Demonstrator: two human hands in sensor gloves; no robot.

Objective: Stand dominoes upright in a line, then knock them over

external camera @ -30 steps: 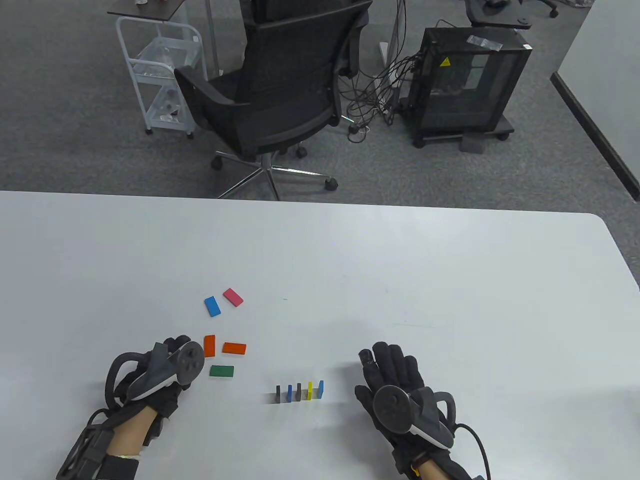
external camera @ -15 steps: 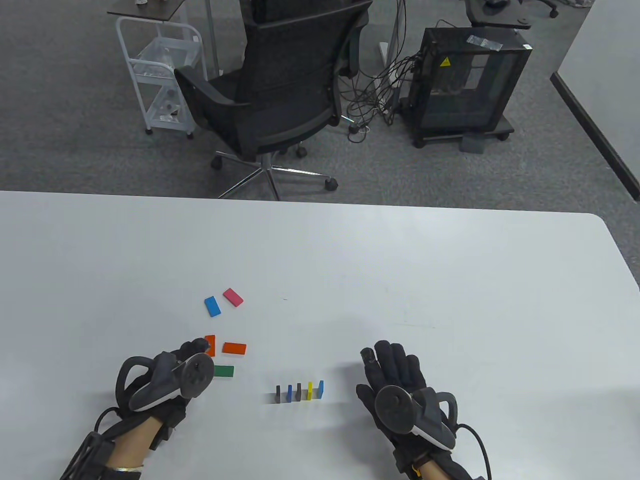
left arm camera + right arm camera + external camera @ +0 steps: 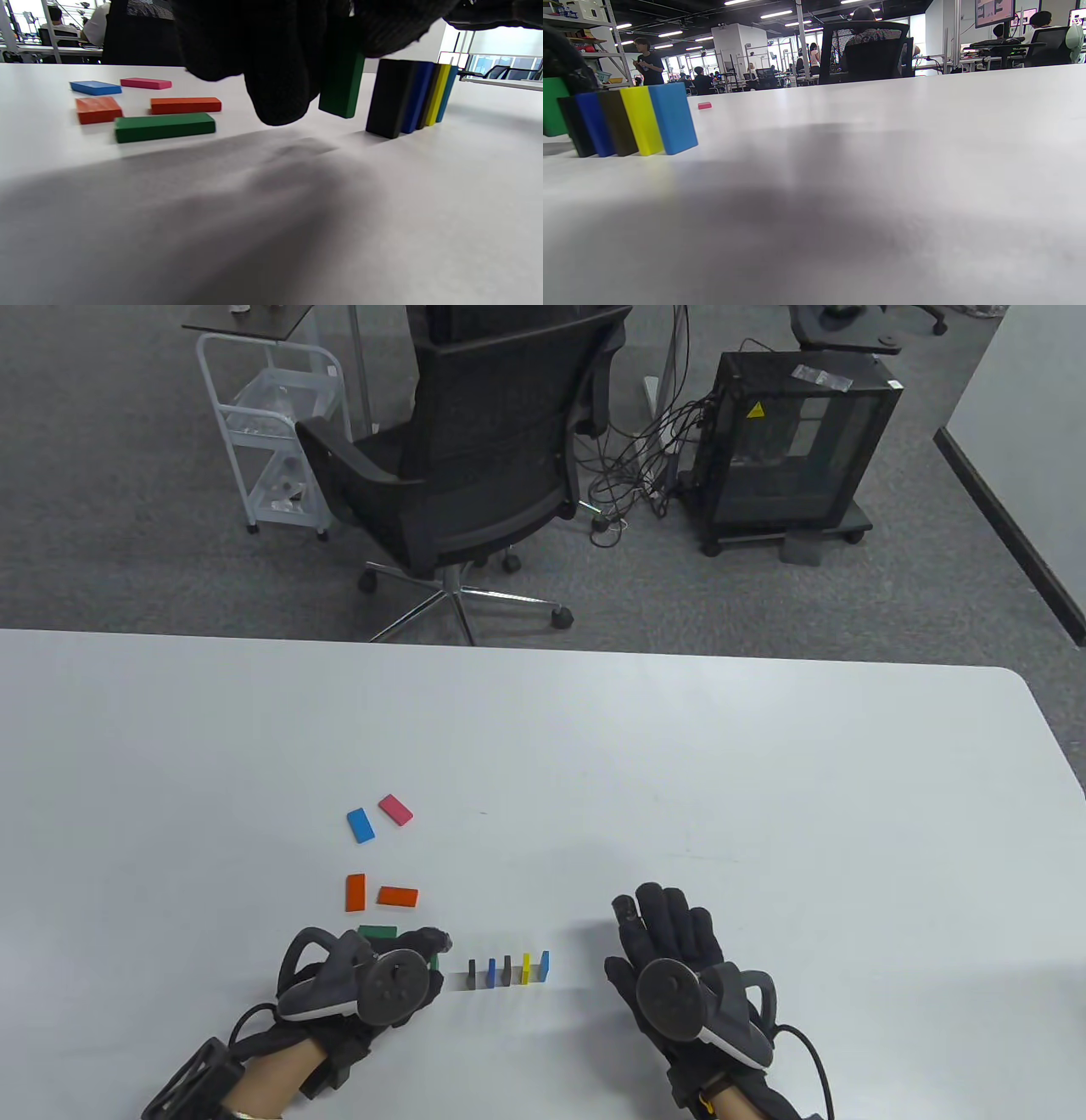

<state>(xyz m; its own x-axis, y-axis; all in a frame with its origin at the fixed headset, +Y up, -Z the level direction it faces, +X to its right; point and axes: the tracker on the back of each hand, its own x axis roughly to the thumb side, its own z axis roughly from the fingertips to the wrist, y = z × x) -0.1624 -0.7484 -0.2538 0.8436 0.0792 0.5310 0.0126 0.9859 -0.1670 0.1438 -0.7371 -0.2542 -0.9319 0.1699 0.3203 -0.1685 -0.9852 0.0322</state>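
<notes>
Five dominoes stand in a line [image 3: 507, 970]: black [image 3: 390, 97], blue [image 3: 418, 95], dark, yellow [image 3: 641, 120] and light blue [image 3: 672, 118]. My left hand [image 3: 431, 952] pinches a green domino [image 3: 341, 80] upright just left of the black one, a small gap apart. Gloved fingers [image 3: 280, 63] hide its top, and I cannot tell whether its base touches the table. My right hand [image 3: 657, 912] lies flat with its fingers spread, right of the line and holding nothing.
Loose dominoes lie flat at the left: a green one [image 3: 377, 931] beside my left hand, two orange ones [image 3: 397, 896], a blue one [image 3: 361, 824] and a pink one [image 3: 395, 809]. An office chair [image 3: 475, 466] stands beyond the white table's far edge [image 3: 543, 649].
My left hand has moved right, from beside the orange dominoes to the left end of the standing line, and a green domino now shows in its fingers. The right hand has barely moved.
</notes>
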